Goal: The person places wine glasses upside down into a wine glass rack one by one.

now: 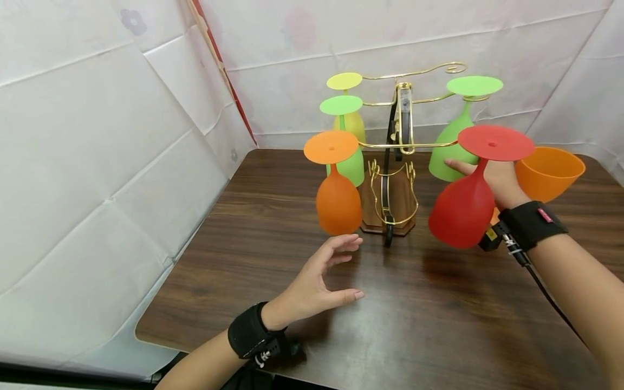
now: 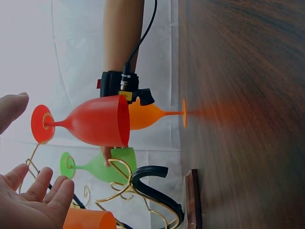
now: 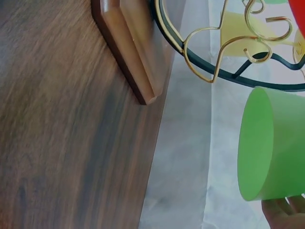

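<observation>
At the right of the wine glass rack (image 1: 404, 116), my right hand (image 1: 499, 181) holds a green wine glass (image 1: 450, 146) by its bowl. The glass hangs upside down, its foot up at the gold wire. In the right wrist view, fingers (image 3: 285, 212) lie against the bowl near its rim. A red wine glass (image 1: 463, 214) hangs in front and hides part of this hand. My left hand (image 1: 314, 281) holds nothing; its thumb and fingers are spread apart, just below and in front of a hanging orange wine glass (image 1: 338, 200).
Behind my right wrist an orange wine glass (image 1: 548, 173) stands upright on the dark wooden table (image 1: 234, 254). Another green glass (image 1: 352, 168) and a yellow glass (image 1: 358, 124) hang on the rack's left side. The rack's wooden base (image 1: 400, 200) sits near the back, before white sheeting.
</observation>
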A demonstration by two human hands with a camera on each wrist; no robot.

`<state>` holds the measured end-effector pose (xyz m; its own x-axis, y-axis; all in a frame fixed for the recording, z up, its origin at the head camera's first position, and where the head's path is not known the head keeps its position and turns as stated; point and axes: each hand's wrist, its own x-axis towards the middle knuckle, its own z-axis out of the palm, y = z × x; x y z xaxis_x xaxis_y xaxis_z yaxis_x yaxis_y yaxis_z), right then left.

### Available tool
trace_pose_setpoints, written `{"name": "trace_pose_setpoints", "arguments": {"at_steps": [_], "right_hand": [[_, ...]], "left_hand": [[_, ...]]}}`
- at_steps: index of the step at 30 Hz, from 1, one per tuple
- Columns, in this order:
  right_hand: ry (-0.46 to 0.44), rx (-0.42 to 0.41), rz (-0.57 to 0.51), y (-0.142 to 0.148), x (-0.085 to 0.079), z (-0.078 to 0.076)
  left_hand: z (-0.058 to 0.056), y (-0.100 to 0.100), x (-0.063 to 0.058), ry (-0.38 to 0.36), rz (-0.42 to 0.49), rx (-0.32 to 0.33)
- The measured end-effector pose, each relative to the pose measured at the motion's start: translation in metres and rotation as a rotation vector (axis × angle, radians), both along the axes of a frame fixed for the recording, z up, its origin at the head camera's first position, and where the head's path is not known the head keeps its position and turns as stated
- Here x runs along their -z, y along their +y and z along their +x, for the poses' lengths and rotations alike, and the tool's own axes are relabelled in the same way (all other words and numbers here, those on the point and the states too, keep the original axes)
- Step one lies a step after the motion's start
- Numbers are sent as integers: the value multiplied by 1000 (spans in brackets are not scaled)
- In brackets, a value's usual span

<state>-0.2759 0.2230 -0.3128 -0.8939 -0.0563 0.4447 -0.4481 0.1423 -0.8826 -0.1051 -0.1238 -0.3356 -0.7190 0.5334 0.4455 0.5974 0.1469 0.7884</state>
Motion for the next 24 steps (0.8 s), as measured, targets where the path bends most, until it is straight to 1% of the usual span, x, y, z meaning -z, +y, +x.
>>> {"name": "trace_pose_setpoints", "arguments": {"at_steps": [2,3,4,6,10,12,19,24], "right_hand": [[-4,55,21,1,1,0],[-9,104,93,0,-1,0],[-20,129,116,0,-2,1],[-31,151,134,-1,-5,4],[-11,150,133,-5,-12,12],[-5,138,132,-6,-13,14],[-84,109,197,0,-1,9],[-107,101,252,2,1,10]], "left_hand": [[0,0,1,-2,-1,2],[0,0,1,-2,-1,3],[0,1,1,-2,-3,5],[-1,1,1,2,-5,8],[-2,2,0,5,-6,15],[-2,2,-1,4,-5,17],[-2,3,-1,-9,-2,30],[-2,4,0,-8,-1,37]]}}
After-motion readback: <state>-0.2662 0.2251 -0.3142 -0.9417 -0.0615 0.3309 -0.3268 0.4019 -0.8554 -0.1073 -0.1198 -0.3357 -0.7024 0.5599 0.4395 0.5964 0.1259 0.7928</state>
